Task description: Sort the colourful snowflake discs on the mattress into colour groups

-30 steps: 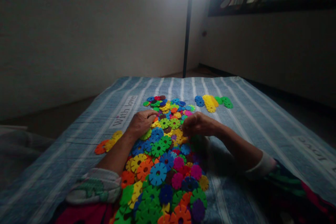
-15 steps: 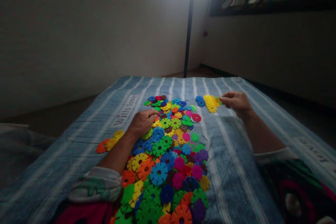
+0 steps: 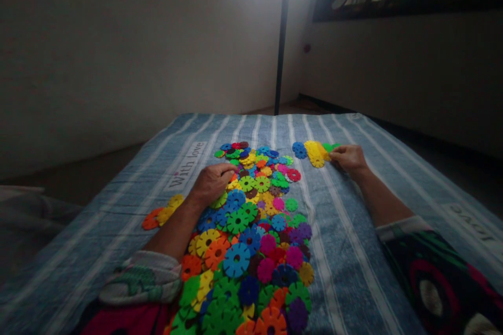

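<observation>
A long heap of colourful plastic snowflake discs (image 3: 238, 260) with notched rims runs along the middle of the cloth. My left hand (image 3: 212, 183) rests on the heap's left side, fingers curled together; whatever they hold, if anything, is hidden. Beyond the heap to the right lies a small row of discs: blue discs (image 3: 299, 149), overlapping yellow discs (image 3: 315, 154) and a green disc (image 3: 329, 146). At the right end of that row, my right hand (image 3: 349, 158) pinches what appears to be a yellow disc at the edge of the group.
Orange and yellow discs (image 3: 151, 218) lie apart, left of my left forearm. A blue and white striped cloth (image 3: 353, 251) with printed lettering covers the surface. Behind its far edge stands a dark pole (image 3: 280, 57) against the pale wall.
My right hand has shifted slightly left and down at the end of the row, and more of the green disc beside the yellow ones now shows. My left hand stays put.
</observation>
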Tool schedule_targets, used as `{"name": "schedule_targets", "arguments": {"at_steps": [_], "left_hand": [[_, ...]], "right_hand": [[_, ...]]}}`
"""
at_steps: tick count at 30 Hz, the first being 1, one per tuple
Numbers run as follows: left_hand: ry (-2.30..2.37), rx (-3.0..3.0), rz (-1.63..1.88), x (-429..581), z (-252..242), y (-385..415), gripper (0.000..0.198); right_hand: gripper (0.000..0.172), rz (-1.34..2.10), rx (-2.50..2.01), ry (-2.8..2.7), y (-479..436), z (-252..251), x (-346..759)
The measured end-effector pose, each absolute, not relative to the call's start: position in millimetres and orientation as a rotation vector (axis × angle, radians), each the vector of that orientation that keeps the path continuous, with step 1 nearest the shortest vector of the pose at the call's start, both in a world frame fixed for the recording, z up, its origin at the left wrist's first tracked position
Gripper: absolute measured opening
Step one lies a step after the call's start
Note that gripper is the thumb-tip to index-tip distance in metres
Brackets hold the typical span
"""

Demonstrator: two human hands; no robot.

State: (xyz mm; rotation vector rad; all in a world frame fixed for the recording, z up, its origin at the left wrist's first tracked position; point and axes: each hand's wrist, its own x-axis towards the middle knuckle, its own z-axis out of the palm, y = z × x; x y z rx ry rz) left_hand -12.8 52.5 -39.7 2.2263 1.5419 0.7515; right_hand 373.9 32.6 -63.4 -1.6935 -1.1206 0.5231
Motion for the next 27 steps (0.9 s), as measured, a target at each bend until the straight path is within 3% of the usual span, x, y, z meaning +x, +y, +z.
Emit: {"name": "schedule_targets", "arguments": {"at_steps": [12,27], "left_hand": [[1.548,2.223,0.74,-11,-38,52,0.039],[1.521,2.233,0.777,-14,-42,54,0.036]], "right_hand": [[0.032,0.275,-1.959,-1.301,41,-65,374],[0.025,0.207,-2.091,-1.422,31,-53,374]]}}
